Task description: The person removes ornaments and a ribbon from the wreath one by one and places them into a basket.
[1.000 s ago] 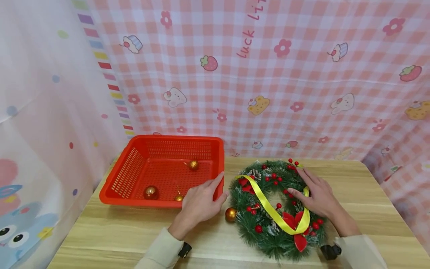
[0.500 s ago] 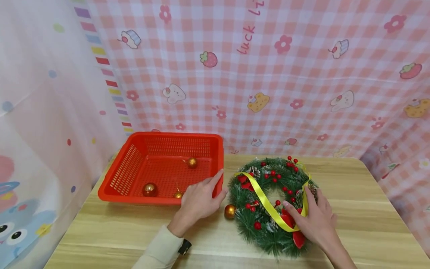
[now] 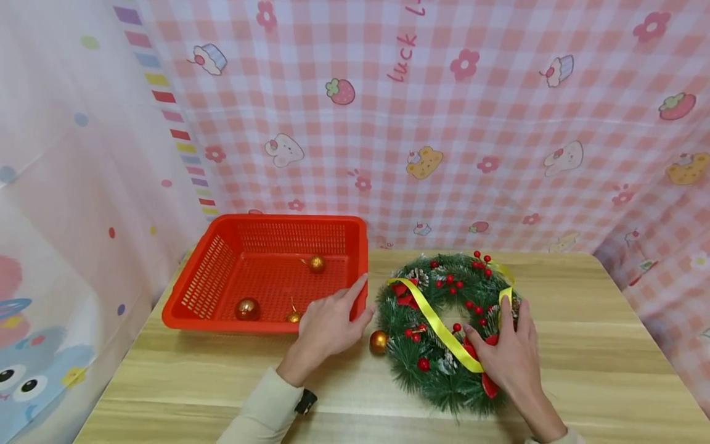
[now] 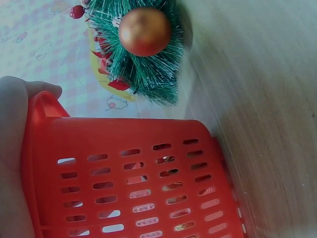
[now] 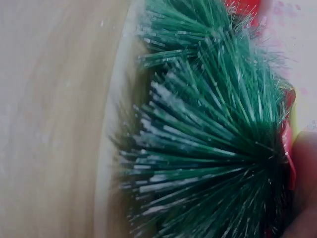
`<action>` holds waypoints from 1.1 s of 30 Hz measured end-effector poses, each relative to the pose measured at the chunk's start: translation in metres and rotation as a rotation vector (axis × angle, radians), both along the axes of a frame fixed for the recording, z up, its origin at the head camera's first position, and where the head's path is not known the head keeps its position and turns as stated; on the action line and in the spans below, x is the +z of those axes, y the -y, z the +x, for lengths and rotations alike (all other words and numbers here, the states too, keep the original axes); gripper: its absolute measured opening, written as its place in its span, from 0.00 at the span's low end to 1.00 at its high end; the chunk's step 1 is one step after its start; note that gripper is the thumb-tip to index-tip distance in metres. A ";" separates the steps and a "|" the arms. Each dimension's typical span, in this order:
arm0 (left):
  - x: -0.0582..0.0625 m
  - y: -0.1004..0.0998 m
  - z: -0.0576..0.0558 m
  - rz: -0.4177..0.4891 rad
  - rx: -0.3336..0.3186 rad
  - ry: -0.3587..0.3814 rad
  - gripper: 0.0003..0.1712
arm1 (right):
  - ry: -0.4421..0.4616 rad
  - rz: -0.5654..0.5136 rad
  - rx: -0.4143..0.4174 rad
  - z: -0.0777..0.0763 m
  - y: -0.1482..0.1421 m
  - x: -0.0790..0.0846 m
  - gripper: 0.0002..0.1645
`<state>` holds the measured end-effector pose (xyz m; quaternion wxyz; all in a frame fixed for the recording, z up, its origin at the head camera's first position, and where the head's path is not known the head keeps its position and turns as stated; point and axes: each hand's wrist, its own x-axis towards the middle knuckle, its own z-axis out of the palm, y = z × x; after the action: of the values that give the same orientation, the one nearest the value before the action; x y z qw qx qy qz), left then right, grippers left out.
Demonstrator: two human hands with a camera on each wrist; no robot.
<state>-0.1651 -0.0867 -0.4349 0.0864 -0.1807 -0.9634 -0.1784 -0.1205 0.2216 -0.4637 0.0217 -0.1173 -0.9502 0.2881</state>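
A green wreath (image 3: 421, 382) with red berries, pine cones and red flowers lies on the table. A yellow ribbon (image 3: 438, 324) crosses it. My right hand (image 3: 513, 354) rests on the wreath's right side, thumb and fingers spread, index fingertip touching the ribbon near its fold. In the right wrist view, green bristles (image 5: 208, 153) fill the middle and only a blurred bit of the hand shows. My left hand (image 3: 331, 327) rests over the front right corner of the red basket (image 3: 222, 325), index finger extended along the rim. A gold ball ornament (image 3: 379, 342) touches the wreath's left edge.
Inside the basket lie a shiny copper ball (image 3: 247, 309), a glittery gold ball (image 3: 317, 264) and another small gold ball (image 3: 293, 317), partly hidden by the left hand. A pink checked curtain (image 3: 444, 111) hangs behind the wooden table (image 3: 599, 345).
My right hand has moved from the wreath's upper right toward its lower right, over the ribbon and red flower. The ribbon's right part has shifted. The left hand stays on the basket.
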 end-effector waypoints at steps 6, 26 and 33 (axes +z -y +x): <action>0.001 -0.001 -0.002 -0.013 -0.010 -0.025 0.36 | -0.048 -0.022 0.062 -0.005 -0.010 -0.003 0.60; 0.002 -0.003 -0.002 -0.002 -0.005 0.053 0.37 | -0.047 0.013 0.243 -0.023 -0.034 -0.006 0.55; 0.007 -0.007 0.007 0.181 -0.065 -0.060 0.30 | -0.040 0.031 0.248 -0.024 -0.032 -0.006 0.55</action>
<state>-0.1585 -0.0793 -0.4277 0.1253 -0.2089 -0.9339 -0.2617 -0.1443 0.2538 -0.4701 0.0069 0.0072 -0.9611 0.2759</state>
